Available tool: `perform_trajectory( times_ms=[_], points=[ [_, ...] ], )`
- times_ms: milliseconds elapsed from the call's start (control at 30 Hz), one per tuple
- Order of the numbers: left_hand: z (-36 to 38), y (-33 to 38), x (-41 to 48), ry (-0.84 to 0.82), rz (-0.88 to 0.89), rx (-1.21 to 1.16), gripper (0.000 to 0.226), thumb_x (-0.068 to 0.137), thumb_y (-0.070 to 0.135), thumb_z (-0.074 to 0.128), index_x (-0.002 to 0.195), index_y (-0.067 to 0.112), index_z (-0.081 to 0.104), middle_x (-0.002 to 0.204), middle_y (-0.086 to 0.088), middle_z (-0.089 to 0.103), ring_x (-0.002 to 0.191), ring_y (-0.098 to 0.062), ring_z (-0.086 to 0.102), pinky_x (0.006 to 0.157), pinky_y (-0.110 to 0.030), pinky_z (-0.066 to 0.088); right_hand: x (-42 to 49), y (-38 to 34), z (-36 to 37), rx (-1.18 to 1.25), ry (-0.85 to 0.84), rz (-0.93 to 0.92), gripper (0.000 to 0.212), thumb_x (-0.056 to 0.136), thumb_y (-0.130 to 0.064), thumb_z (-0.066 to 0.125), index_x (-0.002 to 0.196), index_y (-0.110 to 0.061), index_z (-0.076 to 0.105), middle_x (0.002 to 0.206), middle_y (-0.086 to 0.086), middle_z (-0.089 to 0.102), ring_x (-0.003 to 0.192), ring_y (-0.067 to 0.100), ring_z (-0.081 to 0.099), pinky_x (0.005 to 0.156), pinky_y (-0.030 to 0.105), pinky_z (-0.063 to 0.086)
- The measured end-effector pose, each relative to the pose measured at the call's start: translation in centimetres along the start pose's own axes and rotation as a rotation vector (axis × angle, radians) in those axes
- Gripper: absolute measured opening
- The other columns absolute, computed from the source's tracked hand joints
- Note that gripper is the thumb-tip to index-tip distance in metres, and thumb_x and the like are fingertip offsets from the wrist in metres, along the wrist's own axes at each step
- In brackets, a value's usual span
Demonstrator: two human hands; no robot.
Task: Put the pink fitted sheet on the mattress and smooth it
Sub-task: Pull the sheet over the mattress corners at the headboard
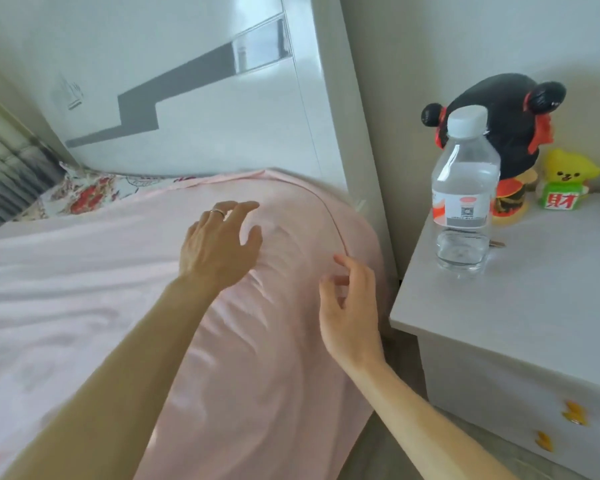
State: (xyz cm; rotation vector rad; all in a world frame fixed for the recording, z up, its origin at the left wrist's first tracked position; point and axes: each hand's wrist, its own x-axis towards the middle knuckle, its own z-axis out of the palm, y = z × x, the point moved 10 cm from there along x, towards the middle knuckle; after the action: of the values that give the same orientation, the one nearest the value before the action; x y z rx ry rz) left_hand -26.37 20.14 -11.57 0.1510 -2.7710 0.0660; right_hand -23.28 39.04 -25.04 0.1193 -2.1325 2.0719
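Observation:
The pink fitted sheet (94, 278) covers the near corner of the mattress by the headboard and hangs down its side. A floral mattress surface (87, 194) still shows at the far left along the headboard. My left hand (219, 244), with a ring, hovers palm-down with spread fingers over the sheet's corner. My right hand (350, 306) is at the mattress edge, fingers loosely bent, fingertips at the wrinkled fabric near the seam. Neither hand visibly grips the cloth.
A white headboard (201, 109) stands behind the mattress. A white nightstand (520, 323) sits close at the right, holding a clear water bottle (465, 192), a black and red figurine (510, 129) and a small yellow toy (568, 178). A narrow gap separates bed and nightstand.

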Motion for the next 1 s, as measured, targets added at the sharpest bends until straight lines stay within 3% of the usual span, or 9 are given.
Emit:
perform_trajectory(
  times_ms=[167, 267, 433, 533, 633, 700, 800, 867, 1000],
  points=[
    [6.9, -3.5, 2.2, -0.211, -0.153, -0.230, 0.051, 0.098, 0.054, 0.030, 0.149, 0.042, 0.030, 0.158, 0.008, 0.028, 0.145, -0.019, 0.026, 0.118, -0.041, 0.019, 7.1, -0.2, 0.6, -0.184, 0.153, 0.119, 0.054, 0.100, -0.033, 0.048, 0.149, -0.016, 0.035, 0.155, 0.001, 0.033, 0.142, 0.018, 0.028, 0.118, 0.034, 0.024],
    [7.2, -3.3, 0.8, -0.228, -0.168, -0.196, 0.059, 0.094, 0.060, 0.015, 0.152, 0.044, 0.018, 0.162, 0.010, 0.018, 0.149, -0.014, 0.014, 0.120, -0.041, 0.011, 10.4, 0.0, 0.5, -0.219, 0.155, 0.318, 0.055, 0.103, -0.039, 0.041, 0.152, -0.016, 0.031, 0.156, 0.006, 0.034, 0.143, 0.026, 0.029, 0.118, 0.040, 0.024],
    [6.7, -3.6, 2.0, -0.401, -0.136, -0.196, 0.066, 0.091, 0.064, 0.008, 0.153, 0.043, 0.013, 0.163, 0.006, 0.014, 0.149, -0.017, 0.014, 0.119, -0.040, 0.011, 12.4, -0.9, -0.6, -0.411, 0.020, 0.620, 0.049, 0.098, -0.051, 0.044, 0.135, -0.018, 0.044, 0.131, 0.005, 0.055, 0.110, 0.026, 0.058, 0.092, 0.039, 0.047],
    [6.5, -4.2, 3.4, -0.529, -0.122, -0.183, 0.059, 0.094, 0.061, 0.029, 0.150, 0.045, 0.020, 0.160, 0.007, 0.021, 0.143, -0.020, 0.024, 0.116, -0.038, 0.021, 12.1, -2.5, -0.5, -0.461, -0.082, 0.686, 0.040, 0.092, -0.061, 0.046, 0.106, -0.026, 0.059, 0.101, -0.008, 0.065, 0.096, 0.020, 0.060, 0.083, 0.037, 0.049],
    [5.7, -4.4, 5.6, -0.681, -0.087, -0.185, 0.052, 0.092, 0.057, 0.043, 0.141, 0.045, 0.030, 0.147, 0.006, 0.036, 0.131, -0.022, 0.038, 0.102, -0.040, 0.038, 12.4, -4.6, -0.2, -0.538, -0.137, 0.663, 0.028, 0.084, -0.067, 0.049, 0.076, -0.041, 0.054, 0.083, -0.015, 0.061, 0.097, 0.024, 0.058, 0.085, 0.039, 0.048],
    [5.0, -4.4, 7.8, -0.766, -0.062, -0.159, 0.046, 0.093, 0.049, 0.046, 0.137, 0.041, 0.037, 0.136, 0.001, 0.043, 0.124, -0.023, 0.046, 0.094, -0.041, 0.042, 12.9, -5.8, -0.6, -0.546, -0.099, 0.644, 0.029, 0.083, -0.061, 0.055, 0.086, -0.033, 0.060, 0.088, -0.009, 0.063, 0.096, 0.025, 0.058, 0.086, 0.042, 0.049],
    [4.0, -5.2, 12.3, -0.709, -0.127, -0.178, 0.038, 0.094, 0.037, 0.047, 0.132, 0.034, 0.045, 0.134, -0.001, 0.044, 0.117, -0.025, 0.052, 0.089, -0.040, 0.043, 13.4, -7.5, -2.2, -0.521, 0.064, 0.552, 0.004, 0.086, -0.023, 0.063, 0.086, -0.021, 0.059, 0.084, -0.002, 0.060, 0.084, 0.024, 0.057, 0.069, 0.036, 0.046],
    [3.4, -5.5, 15.2, -0.618, -0.168, -0.199, 0.035, 0.093, 0.032, 0.050, 0.128, 0.031, 0.048, 0.138, 0.000, 0.038, 0.118, -0.026, 0.052, 0.084, -0.041, 0.043, 13.4, -8.8, -2.8, -0.594, 0.111, 0.457, 0.021, 0.083, -0.001, 0.057, 0.078, -0.021, 0.056, 0.082, -0.002, 0.059, 0.083, 0.023, 0.054, 0.065, 0.029, 0.037],
    [3.1, -5.3, 19.0, -0.558, -0.117, -0.111, 0.040, 0.088, 0.019, 0.058, 0.126, 0.023, 0.043, 0.139, -0.003, 0.033, 0.112, -0.031, 0.054, 0.072, -0.039, 0.039, 13.0, -9.3, -2.2, -0.629, 0.113, 0.412, 0.019, 0.081, 0.008, 0.058, 0.085, -0.011, 0.061, 0.096, -0.001, 0.055, 0.088, 0.018, 0.049, 0.073, 0.026, 0.037]
  ],
)
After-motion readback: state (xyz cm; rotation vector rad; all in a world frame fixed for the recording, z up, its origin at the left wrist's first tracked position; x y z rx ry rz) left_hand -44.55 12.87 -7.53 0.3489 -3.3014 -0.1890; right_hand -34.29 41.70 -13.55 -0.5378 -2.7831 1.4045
